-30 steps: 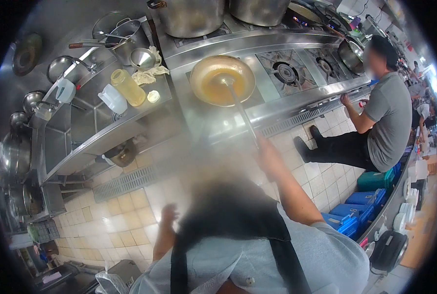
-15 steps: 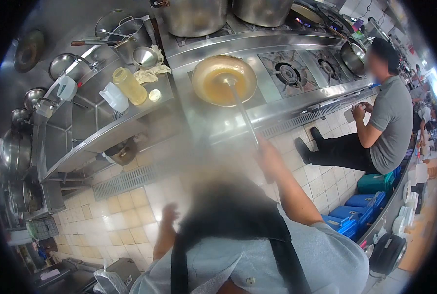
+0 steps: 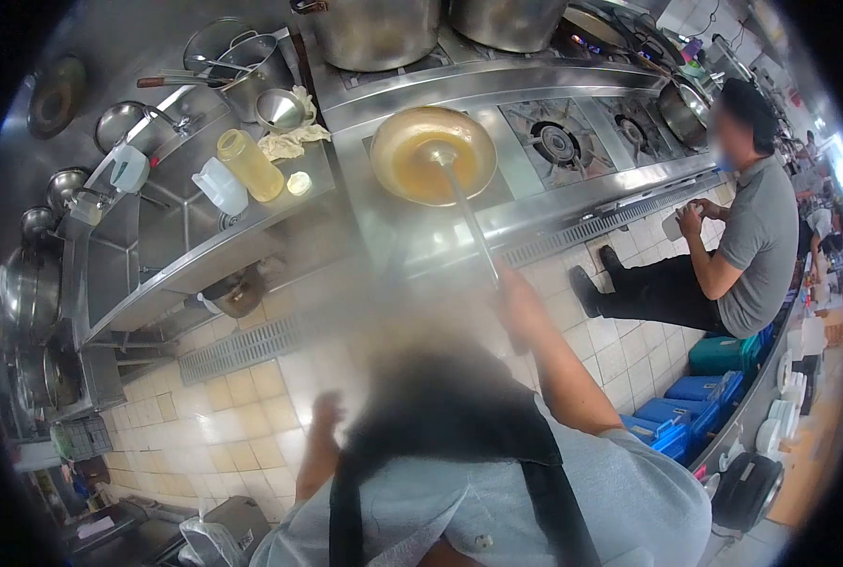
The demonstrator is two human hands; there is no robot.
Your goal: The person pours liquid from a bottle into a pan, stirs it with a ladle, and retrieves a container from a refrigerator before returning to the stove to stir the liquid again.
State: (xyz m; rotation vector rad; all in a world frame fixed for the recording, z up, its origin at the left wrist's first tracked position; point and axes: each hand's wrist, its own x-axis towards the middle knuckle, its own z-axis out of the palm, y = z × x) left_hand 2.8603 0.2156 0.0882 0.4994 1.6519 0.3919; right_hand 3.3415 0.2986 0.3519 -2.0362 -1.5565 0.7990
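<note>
My right hand (image 3: 524, 307) is closed around the long handle of a metal ladle (image 3: 466, 208). The ladle's bowl rests in yellowish liquid inside a wide wok (image 3: 384, 156) on the stove. Low on the left, my left hand (image 3: 326, 416) hangs beside my apron, somewhat blurred, with its fingers loosely apart and nothing in them. A haze blurs the area between my body and the stove front.
Right of the wok are gas burners (image 3: 556, 142); large pots (image 3: 374, 33) stand behind. A sink counter (image 3: 313, 198) at left bears a bottle of yellow liquid (image 3: 249, 168) and a white jug (image 3: 220, 187). At right stands a person (image 3: 762, 227) near blue bins (image 3: 691, 402).
My hands, the ladle and the wok look almost unmoved. The other person has shifted slightly, and a white object in their hands shows more clearly.
</note>
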